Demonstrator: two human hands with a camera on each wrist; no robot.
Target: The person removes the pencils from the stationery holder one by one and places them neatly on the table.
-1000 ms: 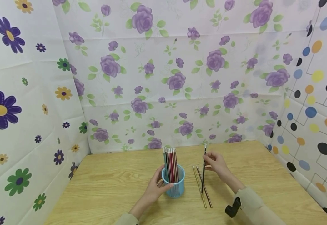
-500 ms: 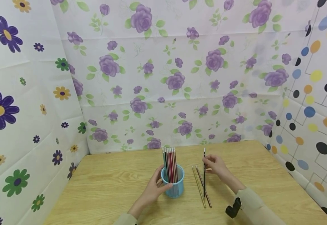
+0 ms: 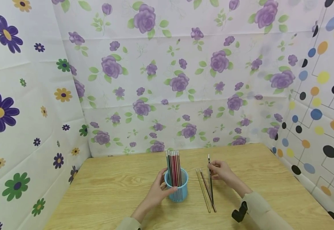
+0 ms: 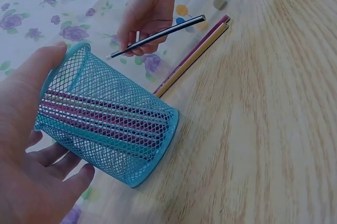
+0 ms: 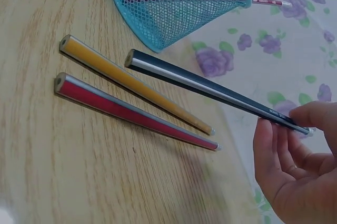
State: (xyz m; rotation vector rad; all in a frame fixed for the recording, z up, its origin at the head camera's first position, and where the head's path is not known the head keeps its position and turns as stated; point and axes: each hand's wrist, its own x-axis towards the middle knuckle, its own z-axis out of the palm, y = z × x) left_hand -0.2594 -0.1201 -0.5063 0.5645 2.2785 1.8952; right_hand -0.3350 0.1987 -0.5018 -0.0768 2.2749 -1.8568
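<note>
My left hand (image 3: 156,192) grips a light blue mesh pencil cup (image 3: 182,194), thumb at its near rim and fingers round the far left side. Several pencils (image 3: 175,169), red, dark and teal, stand upright in it with their eraser ends up. To the right of the cup, my right hand (image 3: 223,172) pinches a black pencil (image 5: 210,88) near its eraser end between thumb and fingers. That pencil tilts, its unsharpened lower end over the loose ones. A yellow pencil (image 5: 131,81) and a red pencil (image 5: 131,112) lie side by side on the table beneath it.
The wooden table (image 3: 121,185) stretches out on both sides of the cup. Flower-printed cloth (image 3: 161,80) hangs behind its back edge, with patterned cloth at left and right too. A black wrist strap piece (image 3: 239,211) sits on the right sleeve.
My right hand has lowered slightly, and the black pencil's lower end has swung to the right, nearer the red pencil's end. My left hand and the cup keep their place.
</note>
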